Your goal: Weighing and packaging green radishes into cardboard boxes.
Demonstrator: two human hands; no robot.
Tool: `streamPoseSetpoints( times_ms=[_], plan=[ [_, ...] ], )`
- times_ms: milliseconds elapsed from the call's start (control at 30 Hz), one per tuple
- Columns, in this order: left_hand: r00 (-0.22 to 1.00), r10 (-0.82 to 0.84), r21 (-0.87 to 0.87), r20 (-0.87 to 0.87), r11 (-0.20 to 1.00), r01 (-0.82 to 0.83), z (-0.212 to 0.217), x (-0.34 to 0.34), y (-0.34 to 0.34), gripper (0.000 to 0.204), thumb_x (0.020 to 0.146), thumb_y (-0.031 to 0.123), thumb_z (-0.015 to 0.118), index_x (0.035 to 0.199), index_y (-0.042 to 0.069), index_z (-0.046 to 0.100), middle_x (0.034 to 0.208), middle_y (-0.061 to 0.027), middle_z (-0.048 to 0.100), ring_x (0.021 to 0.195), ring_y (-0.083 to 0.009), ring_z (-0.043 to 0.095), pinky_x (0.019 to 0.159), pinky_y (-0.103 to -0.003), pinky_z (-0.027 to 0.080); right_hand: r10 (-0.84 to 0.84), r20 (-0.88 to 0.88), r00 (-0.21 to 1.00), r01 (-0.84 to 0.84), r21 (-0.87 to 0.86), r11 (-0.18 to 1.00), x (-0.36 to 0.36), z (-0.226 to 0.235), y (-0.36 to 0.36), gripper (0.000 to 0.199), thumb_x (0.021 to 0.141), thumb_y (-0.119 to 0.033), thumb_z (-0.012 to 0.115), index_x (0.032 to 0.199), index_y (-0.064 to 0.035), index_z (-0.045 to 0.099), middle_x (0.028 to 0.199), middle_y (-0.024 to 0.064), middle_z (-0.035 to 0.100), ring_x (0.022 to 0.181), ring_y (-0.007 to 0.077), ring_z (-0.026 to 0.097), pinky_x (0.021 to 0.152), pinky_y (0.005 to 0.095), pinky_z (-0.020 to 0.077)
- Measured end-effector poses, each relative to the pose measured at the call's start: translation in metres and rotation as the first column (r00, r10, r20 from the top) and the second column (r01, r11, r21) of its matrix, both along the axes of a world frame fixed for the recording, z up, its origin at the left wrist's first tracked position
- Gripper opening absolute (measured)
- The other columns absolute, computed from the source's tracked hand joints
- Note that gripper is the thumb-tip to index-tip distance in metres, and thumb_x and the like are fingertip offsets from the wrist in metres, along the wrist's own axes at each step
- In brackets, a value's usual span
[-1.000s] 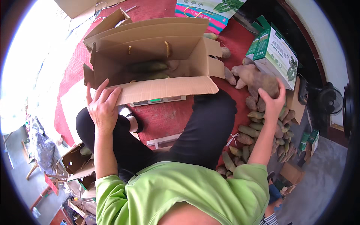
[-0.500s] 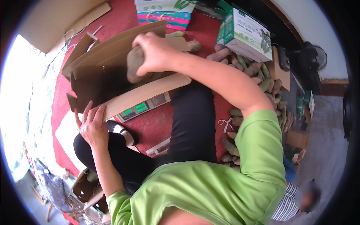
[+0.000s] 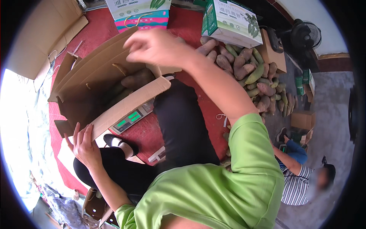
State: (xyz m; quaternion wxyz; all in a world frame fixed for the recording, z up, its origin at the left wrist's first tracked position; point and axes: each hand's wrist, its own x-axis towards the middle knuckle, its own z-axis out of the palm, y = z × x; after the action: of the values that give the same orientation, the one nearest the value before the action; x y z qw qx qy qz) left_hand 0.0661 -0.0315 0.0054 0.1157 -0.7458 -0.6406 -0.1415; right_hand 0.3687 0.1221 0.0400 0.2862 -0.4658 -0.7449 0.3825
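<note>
A long open cardboard box (image 3: 74,86) stands over a digital scale (image 3: 131,119) with green lit displays. Inside lies a big brownish radish (image 3: 138,79), with darker green ones in shadow beside it. My left hand (image 3: 85,147) grips the near flap (image 3: 131,105) at its left end, fingertips over the edge and thumb hidden. Above the box's far right corner is my right hand (image 3: 154,47), blurred by motion, its fingers apart and nothing seen in them.
To the right, green and pinkish-brown radishes (image 3: 263,87) lie heaped on red cloth (image 3: 183,23). White-green cartons (image 3: 232,23) stand behind. A black fan (image 3: 305,34) is at the far right. A co-worker in a striped shirt (image 3: 295,187) sits at lower right.
My right hand has let go of the large radish, which now lies in the box, and has lifted up from it. My left hand stays at the flap. The view has shifted to the right.
</note>
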Motion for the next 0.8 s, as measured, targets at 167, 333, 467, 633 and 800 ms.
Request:
streamPoseSetpoints(
  times_ms=[167,333,467,633,800],
  plan=[
    [1.0,-0.005,-0.008,-0.025,1.0,0.005,-0.001,-0.002,-0.002,0.025,0.075,0.0,0.062,0.096,0.012,0.069,0.095,-0.0028,0.068,0.111,-0.0242,0.059,0.11,-0.05,0.024,-0.437,-0.217,0.873,0.437,-0.049,0.898,0.129,-0.054,-0.023,0.029,0.086,-0.013,0.063,0.113,-0.0013,0.06,0.1,0.0063,0.066,0.084,0.0111,0.061,0.071,0.0241,0.0482],
    [0.998,-0.047,-0.01,-0.035,0.999,0.046,-0.007,-0.001,0.004,0.034,0.071,-0.004,0.058,0.098,0.013,0.069,0.094,-0.0025,0.068,0.11,-0.0234,0.06,0.111,-0.05,0.022,-0.673,0.115,0.73,0.683,-0.106,0.723,0.233,-0.214,-0.111,0.028,0.079,-0.017,0.067,0.102,-0.0014,0.065,0.091,0.0132,0.068,0.083,0.0227,0.065,0.076,0.0341,0.0512],
    [0.997,-0.053,0.006,-0.059,0.999,0.054,-0.007,-0.001,0.002,0.032,0.071,-0.003,0.057,0.097,0.012,0.069,0.093,-0.0022,0.068,0.11,-0.0235,0.06,0.11,-0.05,0.022,-0.646,0.377,0.664,0.733,-0.157,0.662,0.242,-0.302,-0.205,0.023,0.076,-0.014,0.069,0.095,-0.0017,0.067,0.086,0.0133,0.068,0.078,0.0204,0.066,0.071,0.0325,0.0515],
    [0.998,-0.047,0.01,-0.046,0.999,0.047,-0.011,-0.004,0.002,0.031,0.072,-0.002,0.057,0.097,0.012,0.07,0.092,-0.0032,0.068,0.11,-0.0238,0.06,0.11,-0.05,0.022,-0.623,0.434,0.65,0.753,-0.263,0.603,0.238,-0.343,-0.236,0.026,0.073,-0.019,0.07,0.094,-0.0039,0.069,0.089,0.0153,0.068,0.085,0.0282,0.067,0.075,0.0375,0.0517],
    [0.998,-0.04,0.024,-0.048,0.999,0.042,-0.015,-0.001,0.005,0.03,0.073,-0.002,0.056,0.097,0.011,0.07,0.093,-0.0037,0.068,0.108,-0.0244,0.061,0.111,-0.049,0.023,-0.626,0.528,0.574,0.8,-0.196,0.567,0.244,-0.364,-0.185,0.033,0.073,-0.018,0.07,0.104,-0.0076,0.065,0.094,0.0152,0.067,0.088,0.0322,0.065,0.078,0.0397,0.0515]
  ],
)
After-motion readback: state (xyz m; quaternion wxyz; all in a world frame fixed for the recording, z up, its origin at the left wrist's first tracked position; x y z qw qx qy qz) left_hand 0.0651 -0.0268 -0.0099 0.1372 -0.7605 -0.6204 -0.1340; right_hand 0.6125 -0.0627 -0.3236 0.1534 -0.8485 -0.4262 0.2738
